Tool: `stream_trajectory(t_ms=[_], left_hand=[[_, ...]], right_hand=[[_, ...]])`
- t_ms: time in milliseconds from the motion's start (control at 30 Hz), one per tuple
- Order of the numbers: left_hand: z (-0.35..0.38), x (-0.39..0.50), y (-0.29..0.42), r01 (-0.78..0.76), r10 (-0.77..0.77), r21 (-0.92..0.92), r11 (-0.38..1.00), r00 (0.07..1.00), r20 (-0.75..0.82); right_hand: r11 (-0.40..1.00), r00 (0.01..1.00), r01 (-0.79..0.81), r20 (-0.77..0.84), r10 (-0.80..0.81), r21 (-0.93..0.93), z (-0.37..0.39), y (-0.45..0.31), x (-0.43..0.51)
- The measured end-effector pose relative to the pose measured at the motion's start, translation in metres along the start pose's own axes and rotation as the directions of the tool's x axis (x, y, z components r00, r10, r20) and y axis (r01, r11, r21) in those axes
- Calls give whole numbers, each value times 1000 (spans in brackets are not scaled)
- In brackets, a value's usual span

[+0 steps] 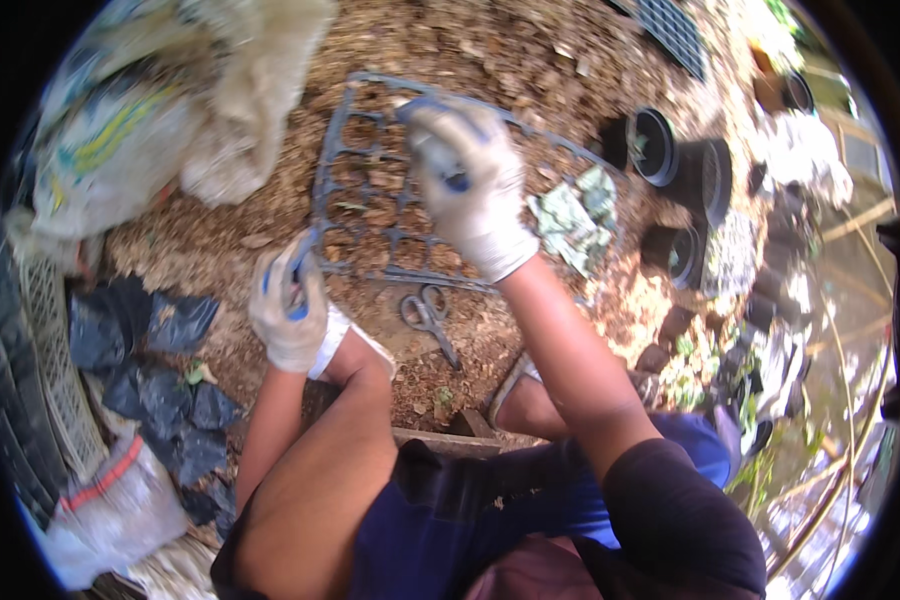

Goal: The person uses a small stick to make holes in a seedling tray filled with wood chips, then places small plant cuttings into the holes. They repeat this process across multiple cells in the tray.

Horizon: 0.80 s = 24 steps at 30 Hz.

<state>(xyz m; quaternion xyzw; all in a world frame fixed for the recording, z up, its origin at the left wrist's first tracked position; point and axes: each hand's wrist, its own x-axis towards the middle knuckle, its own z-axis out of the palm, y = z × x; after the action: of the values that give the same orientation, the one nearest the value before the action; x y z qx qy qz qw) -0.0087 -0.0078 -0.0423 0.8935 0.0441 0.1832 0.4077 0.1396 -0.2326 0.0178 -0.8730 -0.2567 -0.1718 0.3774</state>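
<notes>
A seedling tray [322, 161] filled with brown soil or mulch lies on the ground before me. My right hand [457, 161], in a white and blue work glove, is over the tray's middle; its fingers are curled and blurred, and whether they hold anything cannot be told. Near the tray's lower left corner is my left hand [289, 304], gloved alike, its fingers bent toward the thumb, their grip unclear. Scissors [427, 319] with dark handles lie on the soil just below the tray. Crumpled pale green leaves or sheets [577, 217] rest on the tray's right part.
Black plant pots [654, 146] stand or lie at the right, with another cell tray [671, 34] at the top right. Woven plastic sacks [120, 142] lie at the upper left. Black plastic bags [180, 322] are scattered at the left beside a pale perforated crate [64, 375].
</notes>
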Motion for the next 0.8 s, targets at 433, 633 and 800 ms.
stream_trajectory(t_ms=[433,633,800], left_hand=[[14,39,43,765,-371,-637,-97,566,737],[12,41,31,727,-336,-686,-35,638,693],[3,35,42,830,-397,-544,122,543,740]], right_hand=[[1000,981,-7,194,6,5,-20,-46,-96],[736,767,-640,-126,630,-221,-107,72,-88],[501,565,-816,-218,796,-289,-166,133,-113]])
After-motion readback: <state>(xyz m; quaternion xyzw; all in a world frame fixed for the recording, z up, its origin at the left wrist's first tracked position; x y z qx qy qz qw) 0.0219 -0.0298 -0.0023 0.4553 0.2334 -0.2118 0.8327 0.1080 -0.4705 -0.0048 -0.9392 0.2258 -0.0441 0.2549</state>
